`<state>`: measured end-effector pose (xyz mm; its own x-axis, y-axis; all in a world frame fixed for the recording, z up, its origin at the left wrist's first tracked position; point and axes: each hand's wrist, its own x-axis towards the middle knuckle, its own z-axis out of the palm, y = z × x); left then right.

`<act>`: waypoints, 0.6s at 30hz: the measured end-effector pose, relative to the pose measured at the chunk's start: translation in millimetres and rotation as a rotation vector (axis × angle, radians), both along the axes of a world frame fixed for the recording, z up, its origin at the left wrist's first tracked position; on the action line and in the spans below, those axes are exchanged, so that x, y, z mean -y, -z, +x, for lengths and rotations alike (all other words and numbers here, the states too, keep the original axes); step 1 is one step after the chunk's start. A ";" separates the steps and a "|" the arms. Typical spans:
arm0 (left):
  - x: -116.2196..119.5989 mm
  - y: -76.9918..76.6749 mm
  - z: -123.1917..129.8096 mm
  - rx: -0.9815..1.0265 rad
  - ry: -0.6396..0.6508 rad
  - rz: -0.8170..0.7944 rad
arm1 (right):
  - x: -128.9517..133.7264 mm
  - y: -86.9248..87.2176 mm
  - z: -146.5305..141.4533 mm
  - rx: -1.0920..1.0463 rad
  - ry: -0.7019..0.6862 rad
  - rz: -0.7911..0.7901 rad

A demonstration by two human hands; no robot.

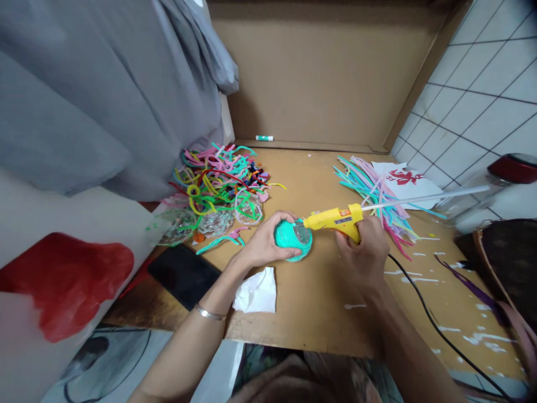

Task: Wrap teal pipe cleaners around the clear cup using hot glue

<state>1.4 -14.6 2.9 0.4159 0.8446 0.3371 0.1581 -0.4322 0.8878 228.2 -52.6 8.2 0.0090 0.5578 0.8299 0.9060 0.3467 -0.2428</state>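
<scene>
My left hand is closed around a round turquoise ball, which looks wrapped in pipe cleaner. A grey patch shows on the ball's upper right side. In my right hand is a yellow hot glue gun, gripped by its handle. Its nozzle points left and meets the ball at the grey patch; whether it touches I cannot tell. A long clear glue stick sticks out from the gun's back end. Below my left hand, a crumpled white tissue lies on the table.
Colourful pipe cleaners are heaped at the back left, beside clear plastic pieces. A black phone lies at left. More pipe cleaners, a lidded jar and a brown bag are right. A black cord crosses the table.
</scene>
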 end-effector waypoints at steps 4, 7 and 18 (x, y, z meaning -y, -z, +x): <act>-0.1 -1.0 -0.1 -0.013 0.001 -0.005 | -0.8 -0.6 -0.4 -0.016 0.017 -0.009; -0.2 -0.7 -0.4 -0.029 -0.001 0.003 | -1.6 0.7 -1.0 -0.007 0.019 -0.020; 0.4 -0.5 -0.1 -0.013 -0.003 -0.007 | -1.3 -0.5 -1.0 -0.067 0.025 -0.055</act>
<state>1.4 -15.0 3.4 0.4175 0.8482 0.3258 0.1711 -0.4255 0.8886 227.1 -51.3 8.7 0.0778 0.6017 0.7949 0.8951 0.3089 -0.3215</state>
